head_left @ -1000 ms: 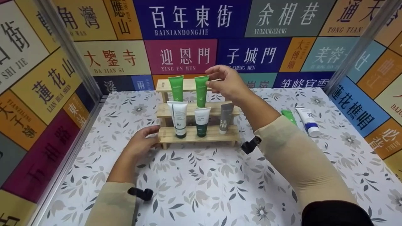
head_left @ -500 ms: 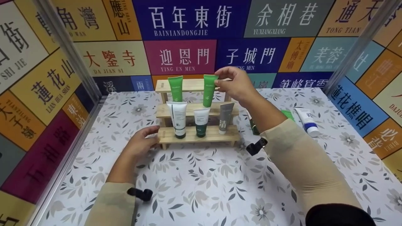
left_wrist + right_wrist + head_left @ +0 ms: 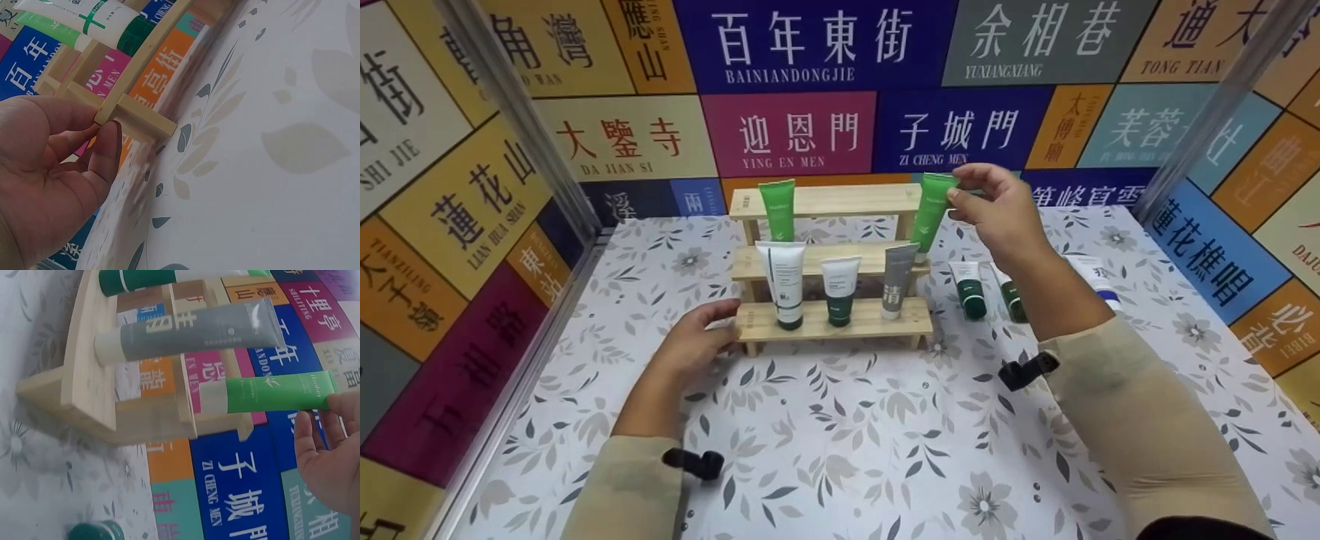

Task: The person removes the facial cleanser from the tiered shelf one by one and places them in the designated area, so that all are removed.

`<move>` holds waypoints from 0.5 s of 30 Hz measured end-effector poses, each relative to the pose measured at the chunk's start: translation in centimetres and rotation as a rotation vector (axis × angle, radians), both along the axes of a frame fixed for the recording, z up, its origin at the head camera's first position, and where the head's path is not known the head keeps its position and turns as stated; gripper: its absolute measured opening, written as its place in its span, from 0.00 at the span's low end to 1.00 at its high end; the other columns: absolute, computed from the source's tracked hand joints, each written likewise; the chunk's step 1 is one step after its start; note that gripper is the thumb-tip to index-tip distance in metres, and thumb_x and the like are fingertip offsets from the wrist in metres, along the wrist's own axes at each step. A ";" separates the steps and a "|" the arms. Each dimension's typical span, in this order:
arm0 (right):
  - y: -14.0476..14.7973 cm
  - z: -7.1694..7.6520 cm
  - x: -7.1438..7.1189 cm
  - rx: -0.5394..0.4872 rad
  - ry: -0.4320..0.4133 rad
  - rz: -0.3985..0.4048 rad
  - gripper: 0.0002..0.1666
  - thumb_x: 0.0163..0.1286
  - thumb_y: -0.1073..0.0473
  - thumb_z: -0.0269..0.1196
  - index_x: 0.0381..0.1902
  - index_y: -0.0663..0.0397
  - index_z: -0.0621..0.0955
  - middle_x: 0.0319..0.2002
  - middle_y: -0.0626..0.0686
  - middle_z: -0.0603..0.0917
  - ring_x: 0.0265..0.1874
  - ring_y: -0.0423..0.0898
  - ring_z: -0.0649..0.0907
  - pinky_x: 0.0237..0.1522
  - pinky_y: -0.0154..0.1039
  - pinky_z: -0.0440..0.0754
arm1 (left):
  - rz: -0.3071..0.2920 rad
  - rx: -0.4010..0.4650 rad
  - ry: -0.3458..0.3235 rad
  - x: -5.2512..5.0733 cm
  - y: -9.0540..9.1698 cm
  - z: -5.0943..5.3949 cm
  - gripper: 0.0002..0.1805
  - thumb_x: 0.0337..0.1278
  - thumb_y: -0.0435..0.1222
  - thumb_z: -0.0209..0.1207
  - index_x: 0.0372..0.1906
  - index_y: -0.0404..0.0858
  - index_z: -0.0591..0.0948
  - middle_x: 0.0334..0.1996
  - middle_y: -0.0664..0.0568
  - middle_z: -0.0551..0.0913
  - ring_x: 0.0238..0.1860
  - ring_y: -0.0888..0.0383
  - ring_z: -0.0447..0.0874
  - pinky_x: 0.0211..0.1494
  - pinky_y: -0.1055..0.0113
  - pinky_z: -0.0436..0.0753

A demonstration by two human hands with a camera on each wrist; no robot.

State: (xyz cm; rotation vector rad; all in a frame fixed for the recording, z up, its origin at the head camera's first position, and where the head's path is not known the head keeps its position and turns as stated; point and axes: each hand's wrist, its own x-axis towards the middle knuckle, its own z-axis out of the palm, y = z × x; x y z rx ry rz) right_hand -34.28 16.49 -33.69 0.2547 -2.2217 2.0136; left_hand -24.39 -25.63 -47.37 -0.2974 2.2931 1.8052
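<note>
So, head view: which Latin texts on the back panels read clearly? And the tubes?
"BAINIANDONGJIE": top blue panel
"YUXIANGXIANG": grey panel
"TONG TIAN": orange panel
"DA JIAN SI": cream panel
"YING EN MEN": magenta panel
"ZI CHENG MEN": lower blue panel
"清": grey tube
Other panels, tubes: blurred, hidden, too small.

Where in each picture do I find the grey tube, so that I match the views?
Head: the grey tube stands just right of centre, on the lowest step of the wooden stand.
Left wrist: not visible.
Right wrist: grey tube, upper middle, cap toward left.
Shared landmark: the wooden stand.
</note>
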 end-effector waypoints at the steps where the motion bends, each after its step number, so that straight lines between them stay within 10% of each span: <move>1: 0.5 -0.1 0.1 -0.007 -0.002 -0.007 0.15 0.77 0.63 0.67 0.59 0.54 0.83 0.50 0.50 0.83 0.48 0.44 0.86 0.49 0.33 0.89 | 0.001 -0.008 -0.003 0.0 0.0 0.0 0.30 0.76 0.33 0.57 0.79 0.42 0.72 0.80 0.48 0.70 0.71 0.49 0.79 0.74 0.54 0.79; 15: 5.1 -3.1 2.1 -0.144 -0.074 -0.013 0.18 0.77 0.63 0.66 0.62 0.56 0.80 0.51 0.51 0.81 0.48 0.45 0.90 0.51 0.36 0.90 | 0.012 -0.029 -0.029 0.1 0.1 0.2 0.31 0.77 0.35 0.58 0.80 0.46 0.71 0.80 0.51 0.70 0.66 0.50 0.83 0.69 0.57 0.80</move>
